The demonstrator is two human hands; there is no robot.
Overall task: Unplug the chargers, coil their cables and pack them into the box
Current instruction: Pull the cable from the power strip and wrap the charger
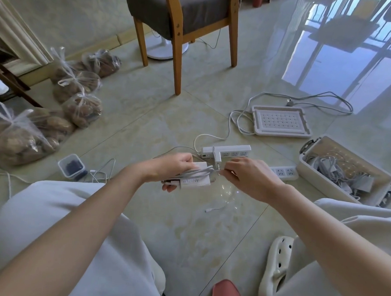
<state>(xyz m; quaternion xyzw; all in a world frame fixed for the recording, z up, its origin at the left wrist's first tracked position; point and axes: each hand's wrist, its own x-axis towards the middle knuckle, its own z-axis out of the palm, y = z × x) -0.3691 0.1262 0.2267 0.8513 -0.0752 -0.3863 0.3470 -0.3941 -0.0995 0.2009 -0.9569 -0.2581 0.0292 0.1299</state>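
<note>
L hand (173, 167) grips white charger (196, 181), grey cable (200, 171) wrapped round | R hand (250, 179) pinches cable end

Open tile btw knees; clutter on three sides.
Bare floor (185, 233) under the arms, only a loose cable end (214, 208) on it. Charger (197, 182) + cable (208, 170) span the gap btw left hand (173, 167) and right hand (249, 178). Rightward a 2nd strip (284, 171) lies just beside the box (319, 183), open-topped, part-filled. Ahead: power strip (226, 149), lid (281, 121). Left: small container (72, 165), bags (78, 110).
</note>
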